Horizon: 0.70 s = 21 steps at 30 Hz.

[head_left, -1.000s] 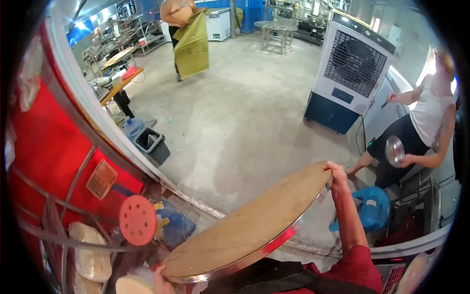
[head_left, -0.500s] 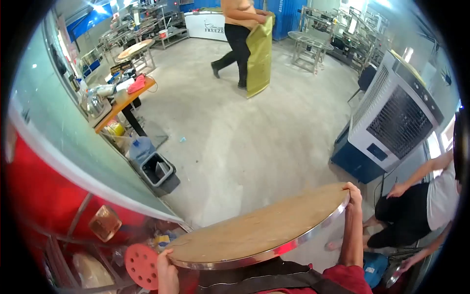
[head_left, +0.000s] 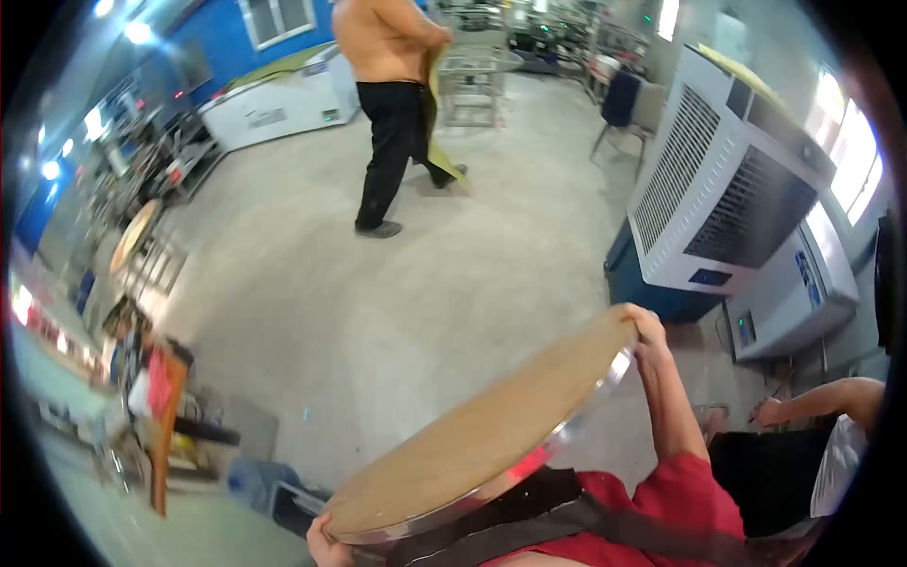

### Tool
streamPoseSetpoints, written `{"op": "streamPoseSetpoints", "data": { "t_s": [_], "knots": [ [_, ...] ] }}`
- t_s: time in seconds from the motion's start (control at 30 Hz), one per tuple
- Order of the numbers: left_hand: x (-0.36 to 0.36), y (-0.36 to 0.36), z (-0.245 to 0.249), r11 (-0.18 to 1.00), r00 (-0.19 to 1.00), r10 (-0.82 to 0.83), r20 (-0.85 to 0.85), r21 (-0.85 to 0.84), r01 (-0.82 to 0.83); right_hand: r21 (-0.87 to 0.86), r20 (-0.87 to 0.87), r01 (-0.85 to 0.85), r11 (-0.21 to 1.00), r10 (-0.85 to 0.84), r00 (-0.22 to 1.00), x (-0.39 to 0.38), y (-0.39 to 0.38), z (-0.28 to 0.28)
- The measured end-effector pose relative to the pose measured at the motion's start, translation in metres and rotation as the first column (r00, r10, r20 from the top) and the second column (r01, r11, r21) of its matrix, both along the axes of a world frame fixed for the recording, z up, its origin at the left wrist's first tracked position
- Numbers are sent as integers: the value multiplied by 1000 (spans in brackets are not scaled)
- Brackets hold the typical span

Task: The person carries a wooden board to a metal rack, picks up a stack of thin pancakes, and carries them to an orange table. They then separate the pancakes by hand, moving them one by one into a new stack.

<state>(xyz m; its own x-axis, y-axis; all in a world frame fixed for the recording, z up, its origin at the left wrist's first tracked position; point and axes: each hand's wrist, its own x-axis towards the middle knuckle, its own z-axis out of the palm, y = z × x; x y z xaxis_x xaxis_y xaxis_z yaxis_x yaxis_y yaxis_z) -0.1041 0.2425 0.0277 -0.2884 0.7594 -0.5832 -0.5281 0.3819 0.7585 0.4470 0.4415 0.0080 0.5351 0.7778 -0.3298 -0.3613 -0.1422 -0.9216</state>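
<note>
A large round wooden board point(head_left: 491, 425) with a shiny metal rim is held in front of my body, tilted, its right side higher in view. My left hand point(head_left: 328, 545) grips the edge at the lower left. On the upper right edge, my right hand point(head_left: 645, 331) is closed with fingers over the rim. The board's underside is hidden, and so are parts of my fingers behind it. My red sleeve and a dark apron point(head_left: 501, 520) show just behind the board.
Ahead, a person point(head_left: 392, 94) in black trousers carries a yellow-green sheet point(head_left: 436, 142). A white air cooler point(head_left: 723, 180) stands at right, above a seated person's arm point(head_left: 822, 402). At left are an orange-edged table point(head_left: 170, 425) and a bin point(head_left: 293, 506). A white freezer point(head_left: 283, 104) stands behind.
My view has turned to the right, with the board still in both hands and tilted more steeply. The person ahead now appears closer, the yellow-green sheet mostly hidden by their body.
</note>
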Motion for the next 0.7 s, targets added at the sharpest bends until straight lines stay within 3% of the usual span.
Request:
{"op": "streamPoseSetpoints", "data": {
  "t_s": [0.03, 0.07, 0.1, 0.17, 0.2, 0.23, 0.27, 0.4, 0.5, 0.53, 0.7],
  "knots": [
    [35, 36, 59, 996, 951, -85, -298, 14, 93, -40, -20, -15, 999, 15, 1000, -12, 38, 12],
    [52, 67, 91, 984, 812, -142, -567, 10, 179, -5, -34, -37, 999, 36, 999, -25, 68, 21],
    [34, 90, 78, 984, 827, -112, -551, 55, 170, 40, -113, -43, 998, 47, 992, -27, 109, 5],
    [-17, 129, 32, 978, 858, -45, -512, 153, 142, -25, -108, -69, 997, 66, 992, -51, 176, 6],
    [-18, 159, 37, 983, 974, 99, -202, 170, -65, -43, -117, -54, 998, 49, 992, -64, 208, 1],
    [-43, 191, 21, 989, 945, 31, -325, 148, 18, -56, -125, -41, 998, 33, 992, -79, 243, -5],
    [-64, 217, 2, 994, 932, 32, -362, 111, 10, -64, -136, -53, 997, 44, 990, -95, 272, -9],
    [-105, 361, -2, 1000, 853, 14, -522, -4, -19, -118, -273, -71, 991, 36, 961, -119, 388, -43],
    [-114, 499, 24, 916, 932, 277, -233, -231, -330, -116, -336, -36, 993, -5, 942, -113, 482, -75],
    [-89, 533, 44, 956, 850, 258, -460, -7, -294, -129, -300, 24, 991, -62, 952, -124, 512, -48],
    [-132, 703, 12, 988, 919, 117, -377, 135, -70, -140, -291, 45, 989, -85, 953, -110, 633, -29]
  ]
}}
